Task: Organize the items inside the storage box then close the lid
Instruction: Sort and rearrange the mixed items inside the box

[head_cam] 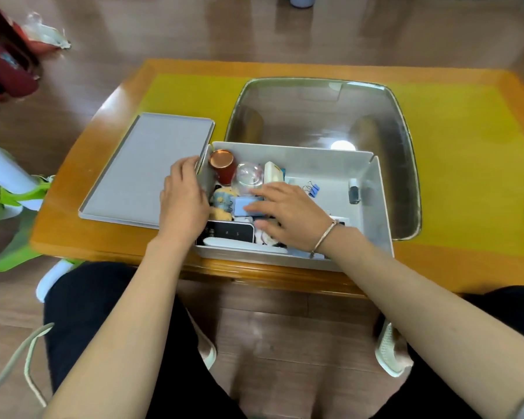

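Wood-look flooring surrounds a low wooden table (73, 225) covered by a yellow mat (466, 164), on which a grey storage box (378, 207) is set near the front edge, its top uncovered. The grey lid (146, 167) is laid flat on the table just beside the box's left wall, and a large metal tray (315, 113) is seen directly behind the box. The left wall of the box is gripped by the left hand (183, 198), fingers curled over its rim. The right hand (288, 213) is placed inside the box with fingers fairly straight, pressing on a light blue block (242, 205). Crowded in the left part of the box are a red cup (223, 166), a clear glass (248, 176) and a black device (230, 232); a blue binder clip (313, 187) is seen apart, toward the right.
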{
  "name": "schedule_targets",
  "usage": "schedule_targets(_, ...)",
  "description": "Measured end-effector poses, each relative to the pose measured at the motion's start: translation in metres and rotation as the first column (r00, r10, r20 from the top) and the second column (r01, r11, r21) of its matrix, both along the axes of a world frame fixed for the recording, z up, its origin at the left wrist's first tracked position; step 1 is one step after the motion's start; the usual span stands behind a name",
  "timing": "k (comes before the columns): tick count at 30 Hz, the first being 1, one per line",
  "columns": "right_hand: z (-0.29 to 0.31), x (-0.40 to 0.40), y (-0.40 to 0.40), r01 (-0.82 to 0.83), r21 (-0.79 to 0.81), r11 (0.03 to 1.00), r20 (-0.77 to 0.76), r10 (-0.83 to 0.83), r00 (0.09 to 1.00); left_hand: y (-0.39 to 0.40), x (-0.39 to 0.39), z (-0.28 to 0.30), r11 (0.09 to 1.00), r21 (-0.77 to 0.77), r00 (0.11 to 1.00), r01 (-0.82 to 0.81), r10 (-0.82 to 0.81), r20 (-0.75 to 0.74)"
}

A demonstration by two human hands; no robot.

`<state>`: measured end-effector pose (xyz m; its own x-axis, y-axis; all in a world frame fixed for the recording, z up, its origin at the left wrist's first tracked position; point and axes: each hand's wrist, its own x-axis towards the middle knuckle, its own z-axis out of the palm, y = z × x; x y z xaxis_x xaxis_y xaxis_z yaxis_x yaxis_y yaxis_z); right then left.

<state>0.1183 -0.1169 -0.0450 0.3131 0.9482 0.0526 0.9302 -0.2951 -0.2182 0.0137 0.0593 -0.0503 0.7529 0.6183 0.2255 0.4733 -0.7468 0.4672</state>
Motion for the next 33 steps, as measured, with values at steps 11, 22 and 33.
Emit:
schedule_targets(11,0.009,0.002,0.004,-0.003,-0.376,0.927,-0.054,-0.018,0.998,0.003,-0.001,-0.013,0.994,-0.105,0.989,-0.04,0.024,-0.149)
schedule_targets(22,0.005,0.0,0.002,0.027,-0.419,0.908,-0.276,-0.156,0.948,0.003,-0.002,-0.012,0.991,-0.117,0.988,-0.058,0.04,-0.15)
schedule_targets(33,0.023,0.016,-0.043,0.342,0.024,0.939,-0.529,-0.279,0.802,0.003,-0.002,-0.012,0.983,-0.176,0.989,-0.057,0.031,-0.145)
